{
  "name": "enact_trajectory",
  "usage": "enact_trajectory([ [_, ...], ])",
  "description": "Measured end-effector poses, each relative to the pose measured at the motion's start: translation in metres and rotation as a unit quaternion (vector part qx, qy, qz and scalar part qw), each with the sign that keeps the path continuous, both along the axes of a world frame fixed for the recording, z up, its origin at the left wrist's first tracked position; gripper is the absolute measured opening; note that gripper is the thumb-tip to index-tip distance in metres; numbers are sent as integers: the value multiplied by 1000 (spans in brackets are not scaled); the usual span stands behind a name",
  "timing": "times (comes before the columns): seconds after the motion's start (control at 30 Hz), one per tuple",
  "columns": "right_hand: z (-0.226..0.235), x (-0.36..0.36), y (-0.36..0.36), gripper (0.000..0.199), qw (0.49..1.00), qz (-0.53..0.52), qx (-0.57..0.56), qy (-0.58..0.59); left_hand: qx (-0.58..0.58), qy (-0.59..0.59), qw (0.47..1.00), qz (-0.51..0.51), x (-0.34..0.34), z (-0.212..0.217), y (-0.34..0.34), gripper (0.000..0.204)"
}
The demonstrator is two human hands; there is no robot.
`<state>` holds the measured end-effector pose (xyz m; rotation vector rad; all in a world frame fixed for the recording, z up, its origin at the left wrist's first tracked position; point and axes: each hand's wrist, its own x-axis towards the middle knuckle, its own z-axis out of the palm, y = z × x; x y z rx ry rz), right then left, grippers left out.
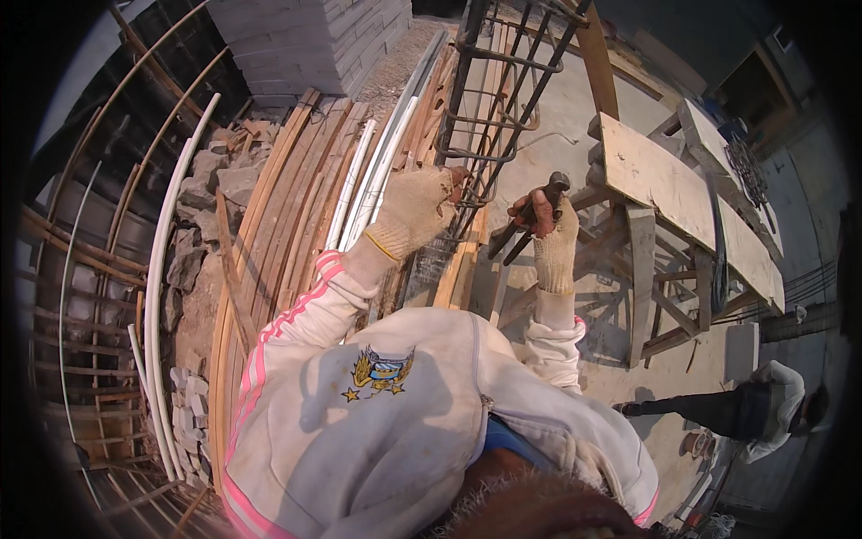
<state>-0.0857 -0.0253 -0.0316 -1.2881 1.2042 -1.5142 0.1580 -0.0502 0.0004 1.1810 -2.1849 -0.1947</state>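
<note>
A cage of dark steel rebar (452, 99) with bent stirrups runs away from me at the top centre. My left hand (413, 208), in a worn cream knit glove with bare fingertips, is closed on its near end. Its fingers curl at the bars, and part of their grip is hidden. To the right of the cage, my right hand (549, 232), gloved alike, grips a pair of dark pincers (558, 182). The pincers' rounded head points up and away, and both handles stick out below the fingers, apart from the cage.
Long timber planks (301, 193) and white pipes (361, 180) lie on the left, beside broken stones (202, 180). Grey blocks (310, 45) are stacked at the far left. A wooden trestle bench (660, 171) stands right. Another person (763, 404) is at the lower right.
</note>
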Motion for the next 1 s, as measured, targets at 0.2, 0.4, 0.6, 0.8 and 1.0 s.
enact_trajectory([
  [0.2,-54,-51,14,42,983,79,165,9,-120,6,957,265,106,-9,-54,37],
  [0.4,-58,-81,19,43,959,174,224,22,-346,-252,876,223,135,162,-17,48],
  [0.6,-81,-114,23,36,951,209,224,42,-354,-376,835,189,29,212,37,41],
  [0.8,-88,-141,24,39,944,257,209,18,-34,-298,926,230,-55,109,93,21],
  [1.0,-92,-162,31,38,930,307,192,64,-120,-122,881,442,43,0,24,30],
])
